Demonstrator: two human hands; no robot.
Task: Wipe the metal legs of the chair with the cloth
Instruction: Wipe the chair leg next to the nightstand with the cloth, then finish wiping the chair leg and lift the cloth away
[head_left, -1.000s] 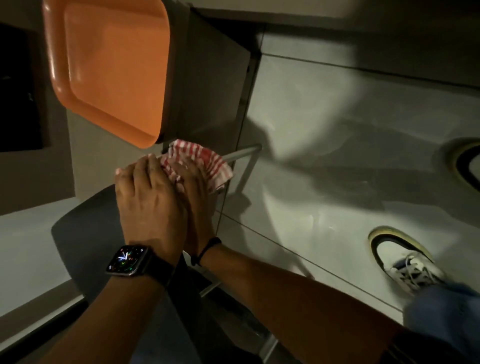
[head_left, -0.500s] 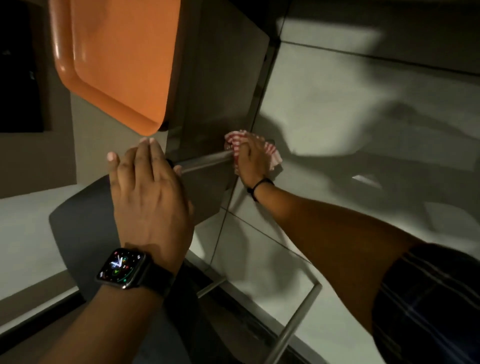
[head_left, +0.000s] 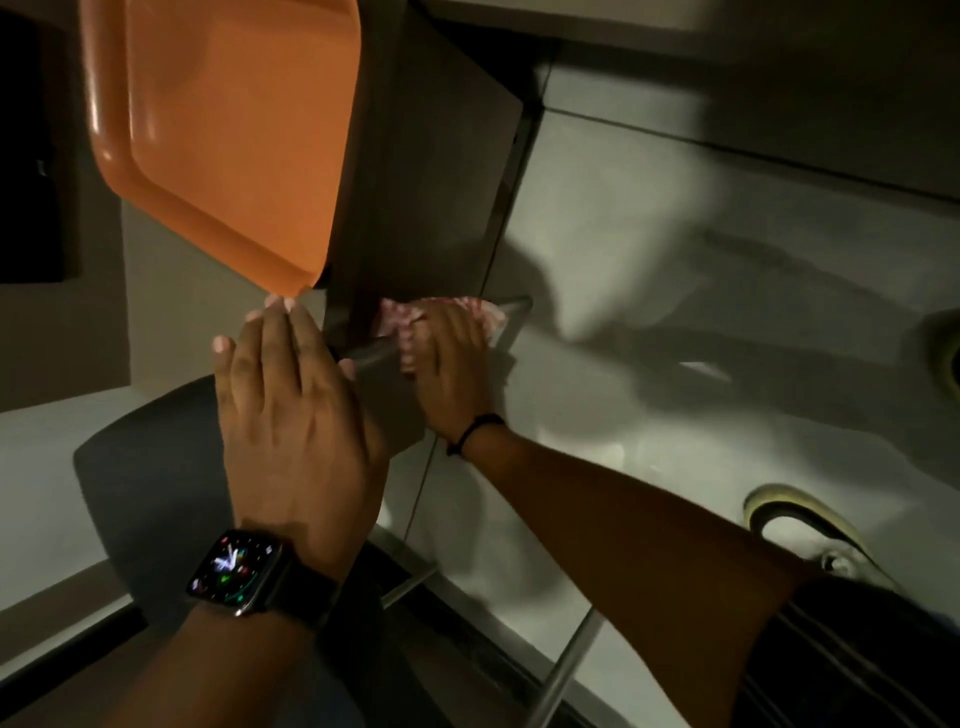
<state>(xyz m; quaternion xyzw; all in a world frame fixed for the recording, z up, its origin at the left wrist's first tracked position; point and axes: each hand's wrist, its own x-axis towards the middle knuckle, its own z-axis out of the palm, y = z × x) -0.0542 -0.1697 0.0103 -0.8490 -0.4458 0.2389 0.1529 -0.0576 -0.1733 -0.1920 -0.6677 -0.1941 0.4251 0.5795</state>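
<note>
Under the orange chair seat (head_left: 228, 135), we are pressing the red-and-white checked cloth (head_left: 441, 314) around a metal leg (head_left: 371, 353) with our right hand (head_left: 452, 358); its fingers are curling closed over the cloth, which is wrapping the bar near its far end. Our left hand (head_left: 296, 410) is lying flat just beside it, fingers straight and close together, not gripping anything, with a smartwatch (head_left: 236, 571) on the wrist. Another metal leg (head_left: 566, 670) is crossing the pale tiled floor (head_left: 649, 218) below. A sneaker (head_left: 800, 530) is showing at the right.
</note>
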